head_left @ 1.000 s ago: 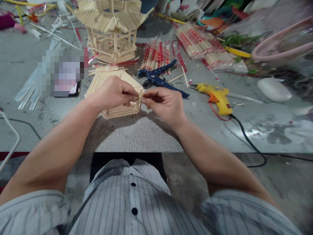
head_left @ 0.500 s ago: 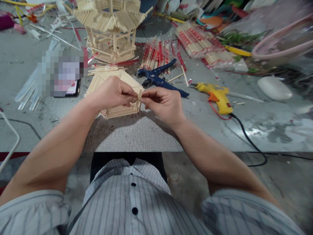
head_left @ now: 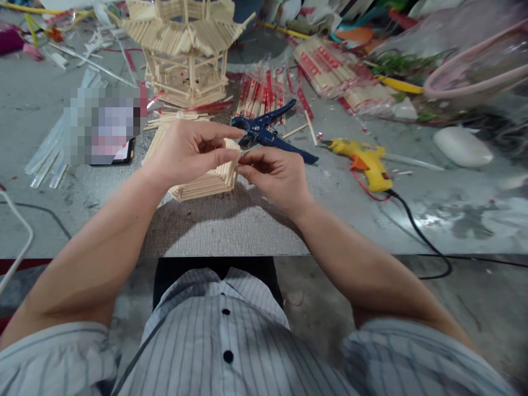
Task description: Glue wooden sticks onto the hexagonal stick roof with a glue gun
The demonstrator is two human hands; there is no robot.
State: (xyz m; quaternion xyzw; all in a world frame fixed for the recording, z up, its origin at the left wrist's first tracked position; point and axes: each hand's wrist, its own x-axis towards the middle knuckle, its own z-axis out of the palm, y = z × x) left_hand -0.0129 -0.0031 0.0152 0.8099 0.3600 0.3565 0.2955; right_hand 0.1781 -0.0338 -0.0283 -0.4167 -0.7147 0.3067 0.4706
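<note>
A flat piece built of pale wooden sticks (head_left: 202,186), with angled sides, lies on the table in front of me. My left hand (head_left: 193,148) hovers over it, thumb and forefinger apart with nothing seen between them. At its right corner my right hand (head_left: 274,173) is closed in a pinch; whatever sits between those fingertips is too small to make out. Just behind the hands are blue-handled cutters (head_left: 268,132). A roofed pavilion model of the same sticks (head_left: 185,55) stands farther back.
To the right lie a yellow glue gun (head_left: 363,159) with its black cord and a white computer mouse (head_left: 464,147). Packs of wrapped chopsticks (head_left: 325,66) lie behind. On the left are a phone (head_left: 124,151), partly blurred, and clear glue sticks (head_left: 47,157).
My left thumb and forefinger have parted from a small stick piece they pinched at the corner, and that hand has opened. My right hand stays nearly in place, still pinched.
</note>
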